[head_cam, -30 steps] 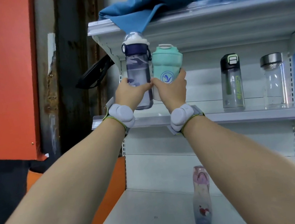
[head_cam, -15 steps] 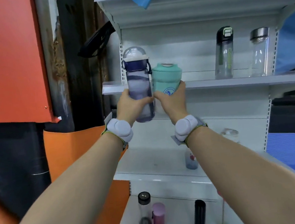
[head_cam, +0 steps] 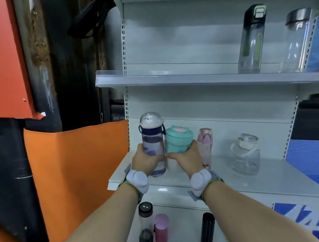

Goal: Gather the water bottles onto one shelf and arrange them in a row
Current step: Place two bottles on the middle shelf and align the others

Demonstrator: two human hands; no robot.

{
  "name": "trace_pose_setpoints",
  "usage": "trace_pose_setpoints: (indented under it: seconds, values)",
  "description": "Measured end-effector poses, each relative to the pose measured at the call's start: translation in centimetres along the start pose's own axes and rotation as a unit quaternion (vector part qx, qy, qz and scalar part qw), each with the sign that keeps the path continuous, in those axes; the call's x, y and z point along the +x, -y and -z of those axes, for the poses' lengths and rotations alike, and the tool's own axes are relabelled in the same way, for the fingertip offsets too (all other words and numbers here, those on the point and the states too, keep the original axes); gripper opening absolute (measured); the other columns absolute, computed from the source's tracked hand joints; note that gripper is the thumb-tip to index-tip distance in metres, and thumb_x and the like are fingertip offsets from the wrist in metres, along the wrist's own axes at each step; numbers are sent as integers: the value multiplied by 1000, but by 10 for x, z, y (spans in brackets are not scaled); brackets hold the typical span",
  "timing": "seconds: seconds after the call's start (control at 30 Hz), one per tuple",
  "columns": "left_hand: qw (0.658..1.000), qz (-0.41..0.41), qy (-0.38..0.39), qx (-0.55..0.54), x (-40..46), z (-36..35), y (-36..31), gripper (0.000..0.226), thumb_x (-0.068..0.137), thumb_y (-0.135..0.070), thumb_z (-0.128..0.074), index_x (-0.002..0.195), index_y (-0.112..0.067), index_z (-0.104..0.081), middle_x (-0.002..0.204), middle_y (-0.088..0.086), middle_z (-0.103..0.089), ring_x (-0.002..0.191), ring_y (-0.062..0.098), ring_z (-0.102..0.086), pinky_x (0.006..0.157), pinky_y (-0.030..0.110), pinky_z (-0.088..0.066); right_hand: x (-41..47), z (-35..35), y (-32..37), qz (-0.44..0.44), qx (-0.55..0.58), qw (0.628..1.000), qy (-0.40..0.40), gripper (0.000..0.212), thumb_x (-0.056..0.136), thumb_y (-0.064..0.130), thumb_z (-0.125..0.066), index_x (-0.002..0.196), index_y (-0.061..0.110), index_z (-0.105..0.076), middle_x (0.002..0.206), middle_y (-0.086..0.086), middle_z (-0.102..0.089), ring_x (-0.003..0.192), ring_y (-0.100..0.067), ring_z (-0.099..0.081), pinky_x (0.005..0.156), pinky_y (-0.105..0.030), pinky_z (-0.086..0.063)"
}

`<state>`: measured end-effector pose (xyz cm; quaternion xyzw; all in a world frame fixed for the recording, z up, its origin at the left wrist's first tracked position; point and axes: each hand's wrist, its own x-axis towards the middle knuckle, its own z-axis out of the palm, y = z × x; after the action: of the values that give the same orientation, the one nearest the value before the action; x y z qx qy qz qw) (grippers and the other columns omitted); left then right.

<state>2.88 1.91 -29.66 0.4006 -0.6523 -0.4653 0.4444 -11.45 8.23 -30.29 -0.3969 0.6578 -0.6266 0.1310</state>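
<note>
Gripping a navy bottle (head_cam: 153,145) in the left hand (head_cam: 147,162) and a teal cup (head_cam: 178,144) in the right hand (head_cam: 187,160), the person seems mid-placement at the middle shelf (head_cam: 278,176)'s 9 o'clock end, next setting both upright beside the pink bottle (head_cam: 205,145).

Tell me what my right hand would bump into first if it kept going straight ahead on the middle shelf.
Probably the shelf's white back panel. The right hand with the mint cup passes just left of the pink bottle; depth is unclear.

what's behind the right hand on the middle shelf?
The right hand grips the mint cup. Just behind it stands a pink bottle, its lower part partly hidden by the hand and wrist. Whether the cup's base touches the shelf cannot be seen.
</note>
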Motion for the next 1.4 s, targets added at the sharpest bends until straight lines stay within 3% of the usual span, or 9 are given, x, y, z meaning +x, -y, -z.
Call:
trace_pose_setpoints:
  seconds: [0.17,0.27,0.4,0.6,0.77,0.93,1.07,1.17,1.4]
  values:
    - [999,29,-2,38,31,-25,31,58,65,-20,-84,111,-16,-49,99,1,-60,91,24,-58,79,33,-45,23,-4,-32,-27,-28,999,-4,74,54,23,-93,110,18,-45,108,2,-64,96,-20,-64,84,-35,-55]
    - [997,41,-9,68,51,-40,46,63,65,-22,-85,115,-14,-48,101,3,-58,96,26,-58,80,32,-43,45,-15,-56,-43,-57,997,5,86,51,30,-91,120,8,-46,116,-5,-64,104,-25,-65,88,-40,-55]
    - [995,52,-18,82,74,-57,61,59,68,-19,-84,113,-12,-46,100,3,-58,97,26,-59,79,31,-44,63,-30,-88,-66,-85,994,2,76,62,15,-88,121,1,-43,116,-12,-62,105,-29,-63,88,-39,-54]
    - [991,62,-26,117,87,-77,75,64,72,-23,-84,122,-10,-47,115,6,-59,108,26,-59,84,30,-44,75,-43,-116,-67,-57,996,-13,71,73,22,-83,128,7,-42,124,-11,-57,112,-28,-59,92,-37,-49]
    - [990,77,-13,120,96,-84,79,72,65,-30,-86,122,-18,-45,114,3,-60,104,24,-59,81,29,-45,80,-44,-119,-97,-81,992,-11,84,74,28,-81,140,10,-32,133,-11,-53,118,-29,-57,95,-39,-49]
    - [991,80,2,110,95,-85,80,74,68,-29,-85,127,-18,-42,115,3,-60,95,20,-55,79,27,-43,76,-45,-110,-137,-143,980,4,87,73,20,-75,143,8,-25,133,-16,-52,115,-34,-59,93,-44,-52]
    - [991,111,26,74,90,-83,85,89,64,-26,-89,134,-15,-36,120,6,-59,102,22,-57,83,27,-44,69,-50,-118,-140,-170,976,8,84,73,19,-70,142,9,-23,134,-15,-53,112,-35,-60,93,-48,-52]
    - [991,107,41,69,94,-80,92,108,50,-35,-90,140,-21,-32,127,6,-61,109,25,-60,95,36,-50,65,-50,-112,-154,-161,975,-6,79,72,24,-72,137,10,-29,126,-16,-57,107,-36,-62,90,-48,-53]
    - [987,91,31,126,105,-90,89,71,72,-20,-78,132,-18,-40,123,10,-62,109,29,-61,87,31,-48,82,-46,-111,-173,-238,956,-15,68,84,23,-70,136,8,-29,128,-17,-52,112,-34,-59,83,-35,-47]
